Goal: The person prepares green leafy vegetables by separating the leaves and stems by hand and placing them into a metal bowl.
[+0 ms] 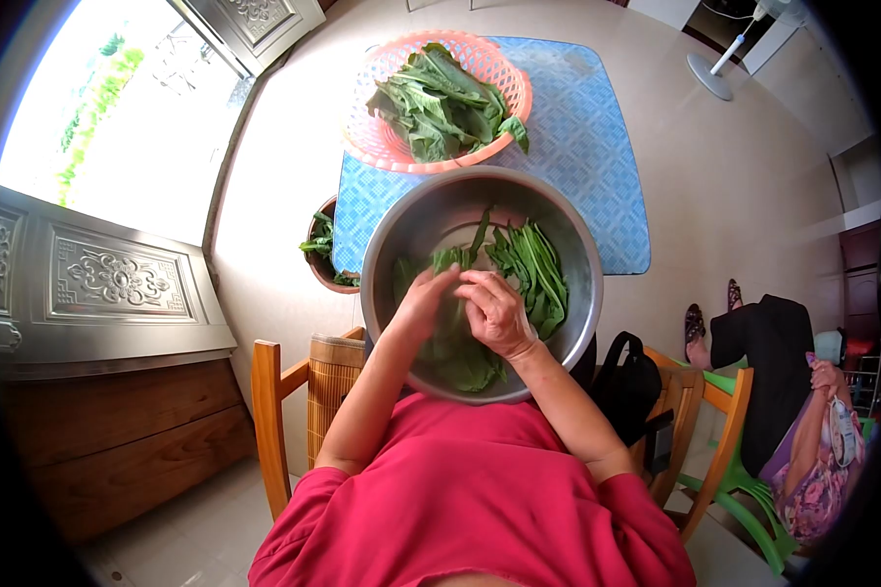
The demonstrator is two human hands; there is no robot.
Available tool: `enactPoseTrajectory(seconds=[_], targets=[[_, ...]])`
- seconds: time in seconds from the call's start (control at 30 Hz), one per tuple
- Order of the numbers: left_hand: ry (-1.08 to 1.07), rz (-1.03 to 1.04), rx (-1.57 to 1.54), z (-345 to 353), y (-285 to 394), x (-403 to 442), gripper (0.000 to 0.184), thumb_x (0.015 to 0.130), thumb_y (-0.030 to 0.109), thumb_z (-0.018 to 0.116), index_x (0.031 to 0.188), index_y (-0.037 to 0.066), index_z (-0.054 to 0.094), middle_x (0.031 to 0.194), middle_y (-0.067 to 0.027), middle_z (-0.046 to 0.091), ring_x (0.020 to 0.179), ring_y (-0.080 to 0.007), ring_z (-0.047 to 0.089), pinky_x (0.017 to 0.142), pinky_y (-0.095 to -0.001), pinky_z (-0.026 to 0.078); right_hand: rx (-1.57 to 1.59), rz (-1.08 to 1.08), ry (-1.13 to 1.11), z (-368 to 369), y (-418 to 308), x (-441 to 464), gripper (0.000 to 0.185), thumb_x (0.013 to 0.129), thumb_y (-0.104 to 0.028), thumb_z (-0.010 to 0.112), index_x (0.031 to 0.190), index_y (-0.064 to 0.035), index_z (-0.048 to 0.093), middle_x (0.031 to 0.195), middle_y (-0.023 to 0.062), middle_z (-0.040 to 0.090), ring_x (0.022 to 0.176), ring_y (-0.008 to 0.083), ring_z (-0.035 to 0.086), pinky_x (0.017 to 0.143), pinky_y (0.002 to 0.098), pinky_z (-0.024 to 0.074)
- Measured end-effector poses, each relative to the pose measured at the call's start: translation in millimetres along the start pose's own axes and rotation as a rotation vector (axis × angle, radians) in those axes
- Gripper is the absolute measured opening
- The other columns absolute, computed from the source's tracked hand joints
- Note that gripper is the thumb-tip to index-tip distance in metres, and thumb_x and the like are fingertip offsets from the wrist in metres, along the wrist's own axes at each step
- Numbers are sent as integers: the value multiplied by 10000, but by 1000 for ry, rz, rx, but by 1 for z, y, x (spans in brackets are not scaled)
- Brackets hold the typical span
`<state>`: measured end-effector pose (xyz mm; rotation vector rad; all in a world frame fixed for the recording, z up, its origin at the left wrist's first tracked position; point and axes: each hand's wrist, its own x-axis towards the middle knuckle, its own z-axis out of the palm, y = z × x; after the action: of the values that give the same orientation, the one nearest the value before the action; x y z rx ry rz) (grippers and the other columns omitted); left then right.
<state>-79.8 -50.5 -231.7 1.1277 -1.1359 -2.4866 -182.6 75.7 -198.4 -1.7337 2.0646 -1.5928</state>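
Observation:
Both hands meet over a metal basin [582,254] that rests partly against my lap and the blue table. My left hand [426,298], slightly blurred, is closed on a bunch of leafy greens [452,258] that pokes out above its fingers. Touching or nearly touching it, my right hand [497,311] has its fingers curled in a pinch; what lies between its fingertips is hidden. Long cut or torn greens [536,274] lie along the basin's right side. More leaves [465,364] sit at its near side, partly behind my forearms.
A pink plastic basket [362,147] of large leaves [440,103] stands on the blue table [597,176]. Left of it, a brown bucket [335,284] holds leaves. A black bag [631,386] hangs on a wooden chair at my right. Another person [778,382] sits farther right.

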Motion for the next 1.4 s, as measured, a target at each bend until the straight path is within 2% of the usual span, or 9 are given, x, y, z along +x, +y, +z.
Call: enactPoseTrajectory(seconds=[0.07,0.67,0.77,0.87,0.97,1.0,1.13,1.23,1.4], targets=[[-14,11,-66,3,3,-2,160,950,177,601,1042,46,595,926,-45,632,806,-128,628,671,-268,528,4,-4,-9,-2,-1,1,216,702,91,582,868,-29,651,988,123,647,894,308,631,799,377,530],[16,-23,-24,4,1,-2,157,965,223,585,1000,70,584,867,-34,625,743,-124,625,628,-267,532,16,-39,11,-5,-2,1,201,680,105,538,772,-39,644,981,109,676,906,310,624,809,377,514],[-45,-9,10,7,6,-7,380,915,351,634,1113,29,589,980,-53,606,877,-125,552,709,-271,455,38,-40,21,-4,-1,1,188,695,105,540,757,-41,641,969,105,681,898,308,622,795,367,514],[-60,-40,-55,6,10,-9,296,915,300,644,1050,40,604,907,-31,605,802,-119,559,678,-259,458,80,38,115,-7,-3,7,169,734,94,545,778,-38,641,953,101,684,895,290,629,794,351,512],[-112,49,-24,10,16,-13,210,903,244,661,986,58,609,832,-16,594,733,-115,556,654,-257,470,54,219,220,-8,0,9,148,783,78,547,817,-31,640,948,98,684,883,271,636,800,334,508],[-111,38,-31,13,20,-16,195,899,234,665,974,62,610,825,-16,594,730,-117,557,655,-264,475,43,227,248,-7,5,8,163,787,49,556,883,-47,647,947,105,675,884,282,636,763,351,514],[-131,14,-121,16,31,-23,163,888,208,674,949,68,616,817,-18,605,723,-127,568,665,-289,498,66,450,205,-13,1,12,121,845,9,568,926,-34,647,979,105,661,874,273,638,744,343,513],[-136,24,-235,19,37,-27,153,891,205,671,943,70,620,825,-24,621,719,-143,582,668,-303,509,-10,427,136,-11,13,11,116,836,-22,602,940,-39,651,963,117,655,881,296,637,748,363,514],[-149,36,-342,15,34,-22,147,927,222,637,933,78,608,820,-29,624,729,-146,589,674,-298,509,-225,448,-165,-14,8,20,184,822,-48,619,1004,-60,647,972,151,624,884,353,623,748,430,504]])
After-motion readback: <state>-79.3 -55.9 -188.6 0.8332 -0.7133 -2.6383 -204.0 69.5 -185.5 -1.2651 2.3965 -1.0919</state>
